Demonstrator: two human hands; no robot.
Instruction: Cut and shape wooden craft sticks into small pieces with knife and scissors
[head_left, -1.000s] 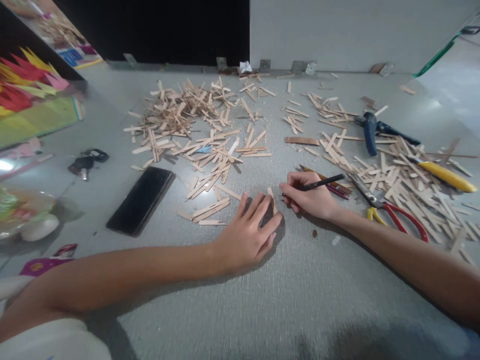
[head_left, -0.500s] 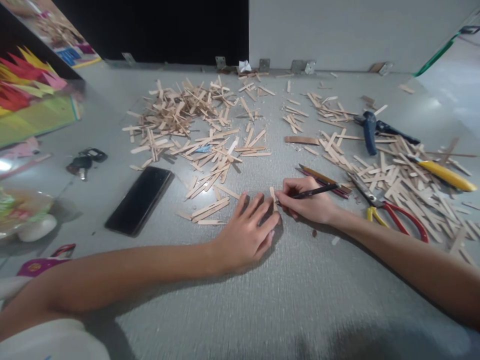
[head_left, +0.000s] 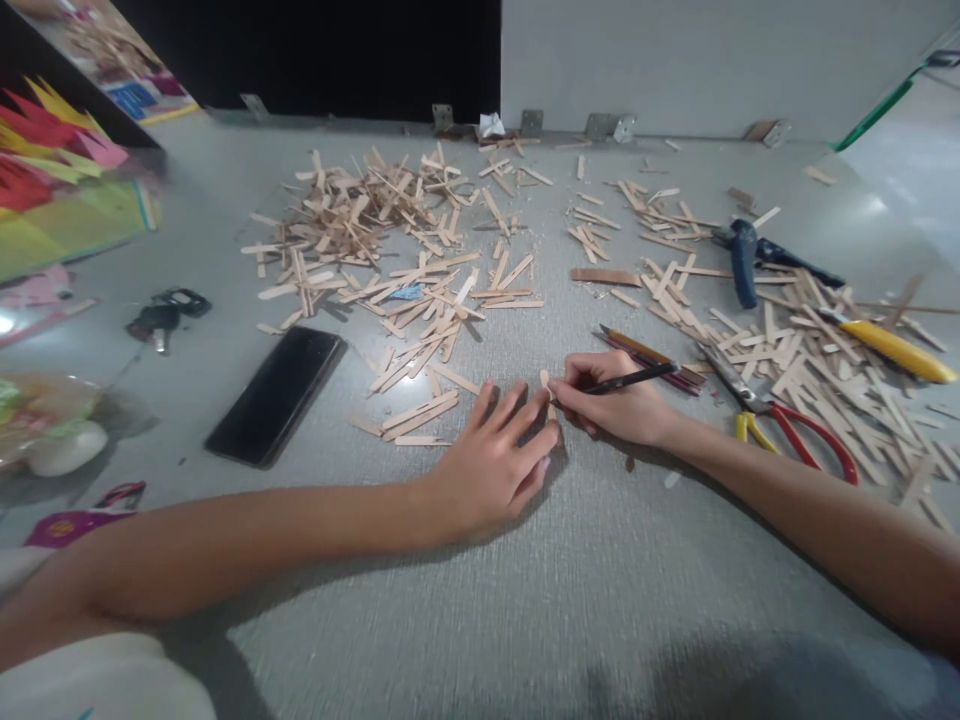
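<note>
My left hand [head_left: 495, 450] rests on the grey tabletop with its fingers spread. Its index finger and thumb press on a small wooden craft stick [head_left: 545, 380], holding it against the table. From the right, my right hand [head_left: 611, 398] pinches a black pen [head_left: 634, 378], the fingertips right at that stick. The pen's tip is hidden by the fingers. Just beyond the right hand lie several pencils [head_left: 651, 357]. A few loose craft sticks [head_left: 420, 415] lie left of my left fingertips.
A large heap of craft sticks [head_left: 367, 210] spreads at the back left. To the right are more sticks, red-and-yellow-handled scissors [head_left: 780, 410], a yellow cutter [head_left: 896, 348] and a dark blue tool [head_left: 743, 262]. On the left lie a phone [head_left: 276, 398] and keys [head_left: 161, 320].
Both hands stay nearly in place at the stick, the pen still held. The view has shifted very slightly.
</note>
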